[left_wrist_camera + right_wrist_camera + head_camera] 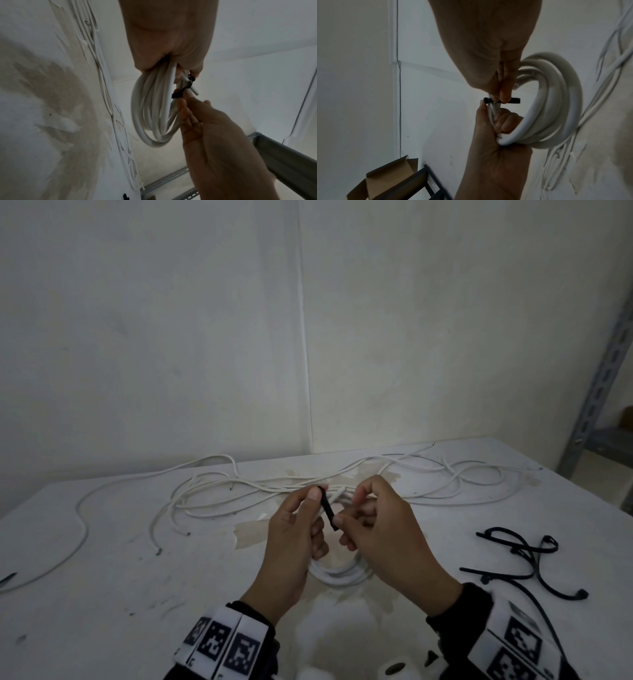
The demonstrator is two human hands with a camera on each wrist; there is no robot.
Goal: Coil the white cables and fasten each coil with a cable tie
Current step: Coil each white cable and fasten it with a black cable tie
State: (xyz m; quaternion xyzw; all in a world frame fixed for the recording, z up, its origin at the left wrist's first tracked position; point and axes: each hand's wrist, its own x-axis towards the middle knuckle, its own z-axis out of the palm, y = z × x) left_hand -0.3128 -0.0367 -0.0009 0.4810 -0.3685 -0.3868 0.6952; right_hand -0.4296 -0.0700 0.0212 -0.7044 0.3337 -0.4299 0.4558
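A coil of white cable hangs in front of me over the white table. My left hand grips the coil with its fingers curled round the strands, and its thumb rests at one end of a black cable tie. My right hand pinches the tie between thumb and finger just above the left fist. In the left wrist view the tie curves across the strands at the top of the coil. How far the tie wraps round the coil is hidden by my fingers.
Loose white cables sprawl across the back of the table. Several black cable ties lie at the right. A grey metal shelf upright stands at the far right. White rolls sit at the near edge. A cardboard box is off the table.
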